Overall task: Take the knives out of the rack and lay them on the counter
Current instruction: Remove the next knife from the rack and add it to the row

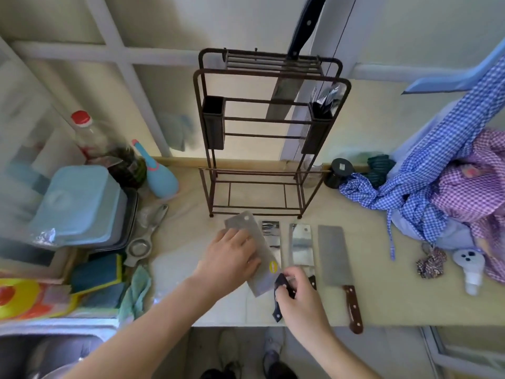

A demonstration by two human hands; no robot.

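A brown wire rack point(269, 132) stands at the back of the counter point(382, 283). One black-handled knife point(285, 88) still stands in its top slots. Three cleavers lie side by side in front of the rack: a shiny one point(272, 236), a second shiny one point(301, 244) and a grey one with a brown handle point(334, 255). A fourth grey cleaver point(262, 280) with a yellow sticker lies tilted to their left. My left hand point(232, 258) presses flat on its blade. My right hand point(297, 299) grips its black handle.
Left of the rack are a blue lidded box point(79, 203), a bottle with a red cap point(90, 135), a blue dispenser point(158, 176), a metal strainer point(142, 242) and sponges point(98, 283). Checked cloths point(448, 173) pile up on the right. A black jar point(340, 172) stands by the wall.
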